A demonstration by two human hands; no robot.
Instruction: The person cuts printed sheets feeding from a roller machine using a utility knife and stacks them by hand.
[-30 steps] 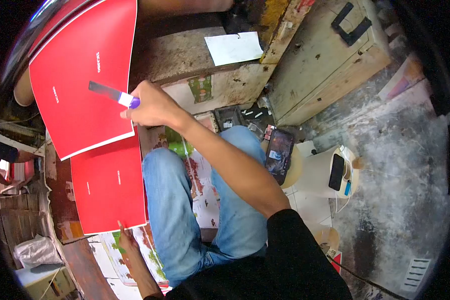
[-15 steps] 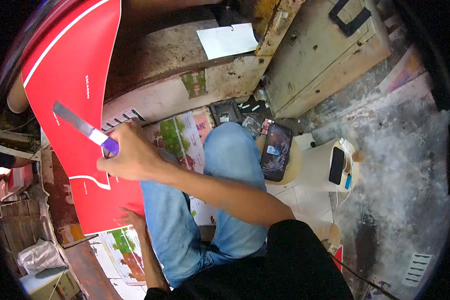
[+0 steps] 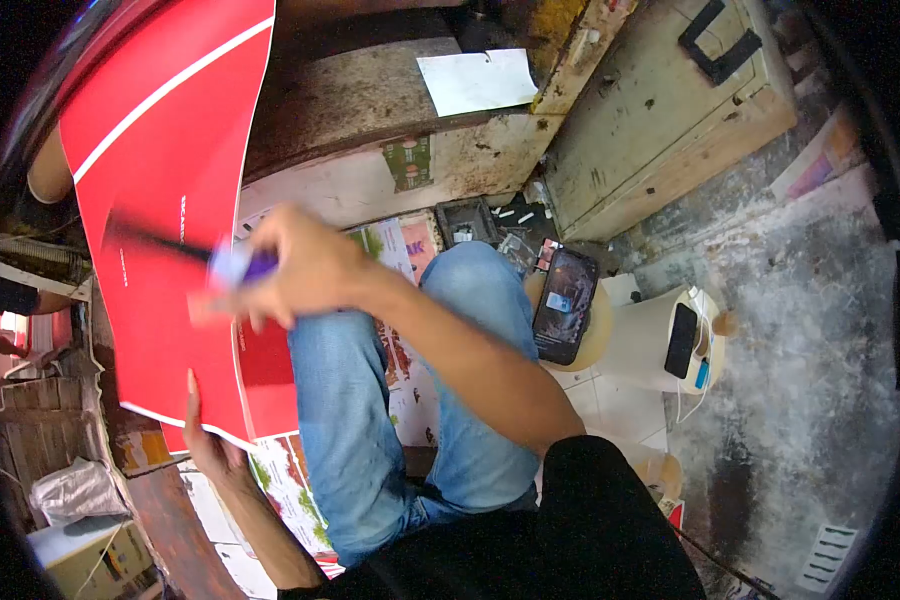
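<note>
right hand (image 3: 305, 265) is wrapped round a knife (image 3: 195, 250), kinda blurry, blade pointing left across the red sheet (image 3: 160, 200), though i can't tell if it's touching. the sheet sits left of that hand with its long side running top to bottom, so the blade's roughly crosswise to it. left hand's (image 3: 213, 447) nearer the bottom edge, one finger over it, can't tell if it's gripping underneath.

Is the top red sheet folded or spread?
Spread, though bowed: the top red sheet shows its printed face with no visible fold, and its side edges curve. Its far end is out of view.
</note>
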